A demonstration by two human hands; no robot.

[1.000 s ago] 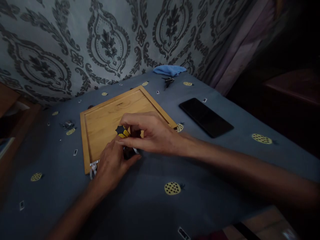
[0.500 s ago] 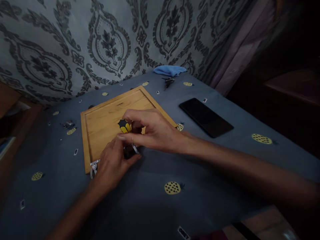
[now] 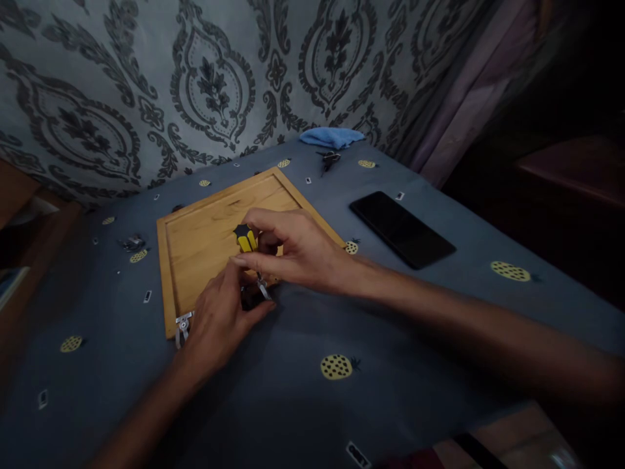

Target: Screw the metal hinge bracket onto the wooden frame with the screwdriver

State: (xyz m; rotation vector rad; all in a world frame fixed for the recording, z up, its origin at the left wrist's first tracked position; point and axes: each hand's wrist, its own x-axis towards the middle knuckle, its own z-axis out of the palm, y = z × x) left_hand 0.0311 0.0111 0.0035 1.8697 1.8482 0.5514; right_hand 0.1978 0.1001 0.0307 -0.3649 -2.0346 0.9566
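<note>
A yellow and black screwdriver (image 3: pixel 247 241) stands nearly upright in my right hand (image 3: pixel 305 251), pinched by its handle between thumb and fingers. Its tip is down at a metal hinge (image 3: pixel 263 288) on the near edge of a wooden panel (image 3: pixel 209 225) with a raised frame. Around that hinge curl the thumb and fingers of my left hand (image 3: pixel 219 316), which hides part of the panel's edge. Just left of this hand, a second metal hinge (image 3: pixel 183 326) sits at the panel's near left corner.
A black phone (image 3: pixel 403 229) lies right of the panel. Behind it are a small dark object (image 3: pixel 329 159), perhaps keys, and a blue cloth (image 3: pixel 332 137) by the patterned wall. Small dark metal pieces (image 3: pixel 133 243) lie to the left on the pineapple-print cloth (image 3: pixel 405 365).
My right hand and the screwdriver have risen slightly, and the handle has turned a little. More of the hinge shows beneath. My left hand has stayed in place.
</note>
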